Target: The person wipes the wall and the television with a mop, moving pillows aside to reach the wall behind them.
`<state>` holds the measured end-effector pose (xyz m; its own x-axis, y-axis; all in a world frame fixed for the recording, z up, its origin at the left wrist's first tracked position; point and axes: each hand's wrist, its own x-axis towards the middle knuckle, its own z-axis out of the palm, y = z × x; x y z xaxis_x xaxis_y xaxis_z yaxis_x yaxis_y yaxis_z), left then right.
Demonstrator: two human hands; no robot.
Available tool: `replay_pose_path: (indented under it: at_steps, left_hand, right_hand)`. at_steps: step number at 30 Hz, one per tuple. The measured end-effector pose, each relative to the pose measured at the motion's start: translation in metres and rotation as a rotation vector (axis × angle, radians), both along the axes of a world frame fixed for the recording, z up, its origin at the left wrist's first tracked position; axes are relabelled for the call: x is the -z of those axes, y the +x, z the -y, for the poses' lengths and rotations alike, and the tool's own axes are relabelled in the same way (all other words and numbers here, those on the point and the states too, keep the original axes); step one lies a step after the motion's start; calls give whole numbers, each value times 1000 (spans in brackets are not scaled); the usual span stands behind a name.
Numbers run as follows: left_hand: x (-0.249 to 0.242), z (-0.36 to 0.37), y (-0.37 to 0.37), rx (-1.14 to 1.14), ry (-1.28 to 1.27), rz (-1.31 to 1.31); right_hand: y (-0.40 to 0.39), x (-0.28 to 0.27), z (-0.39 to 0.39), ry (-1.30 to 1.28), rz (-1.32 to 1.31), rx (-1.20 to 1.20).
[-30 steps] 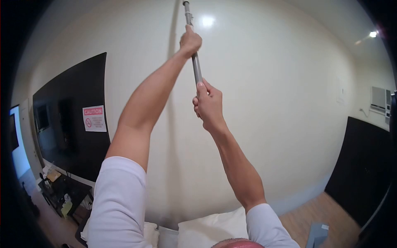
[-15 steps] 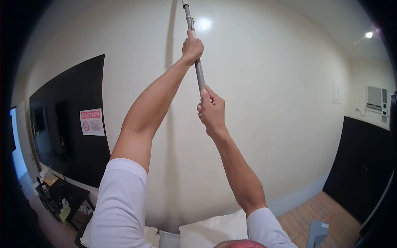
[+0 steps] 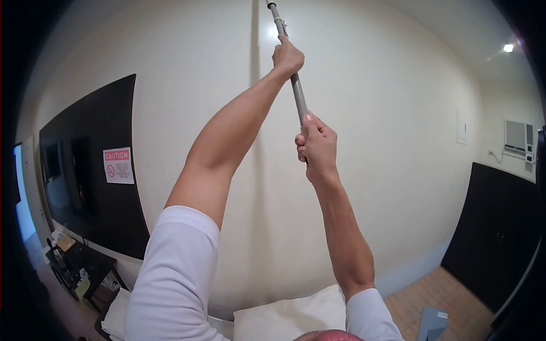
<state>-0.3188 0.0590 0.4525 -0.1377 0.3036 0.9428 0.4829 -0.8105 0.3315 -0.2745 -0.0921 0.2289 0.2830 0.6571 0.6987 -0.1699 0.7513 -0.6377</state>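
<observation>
A grey telescopic pole (image 3: 299, 95) slants upward in front of a pale wall (image 3: 392, 159). High on it, just under the clamp joint, my left hand (image 3: 288, 58) is closed round the shaft. My right hand (image 3: 319, 145) grips the pole lower down, close to its bottom end, with the thumb lying along it. Above the joint a thinner section runs out of the top of the view, so the pole's far end is hidden.
White pillows (image 3: 296, 315) lie below my arms. At left are a black wall panel (image 3: 94, 165) with a caution sign (image 3: 118, 166) and a cluttered dark table (image 3: 85, 267). On the right stand a black cabinet (image 3: 492, 233) and an air conditioner (image 3: 516, 136).
Both hands and the pole have shifted to the right across the wall. The pole's shadow has moved right too. Both grips stay closed on the shaft.
</observation>
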Motion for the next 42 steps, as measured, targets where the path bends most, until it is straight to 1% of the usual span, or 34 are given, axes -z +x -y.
replay_pose_path:
  at_steps: [5,6,7,9,11,13,17,19,21,23,29,31,35,40,42]
  left_hand:
    - [-11,-25,12,6,-9,-46]
    - [-12,-20,13,81,-76,-92]
    - [2,-9,7,157,-134,-146]
    - [2,-6,13,203,-158,-159]
    - [4,-2,18,194,-188,-190]
    - [10,1,17,173,-187,-180]
    - [15,21,19,116,-168,-173]
    - [15,30,15,98,-164,-183]
    - [19,46,12,81,-162,-200]
    - [23,58,10,54,-88,-174]
    - [28,95,0,-13,-50,-186]
    - [28,109,-8,-15,-56,-178]
    - [34,140,-7,15,-29,-166]
    - [26,152,-16,-47,-3,-152]
    - [28,159,-17,-64,-1,-159]
  right_hand:
    - [-5,-11,-20,-31,-22,41]
    - [-5,-12,-23,-28,-35,51]
    - [-14,2,-22,-17,-58,65]
    - [-13,0,-26,-23,-61,76]
    - [-6,0,-29,-32,-56,81]
    - [3,4,-33,-26,-16,-4]
    - [3,8,-20,-23,-16,-2]
    - [-1,12,-16,-4,-12,-49]
    - [-6,15,-6,-4,-20,-65]
    - [-11,17,4,32,-6,-69]
    - [-18,24,34,51,1,-80]
    - [-18,27,41,104,52,-115]
    - [-26,31,72,108,29,-86]
    - [-25,26,87,82,91,-101]
    - [-27,24,89,77,78,-109]
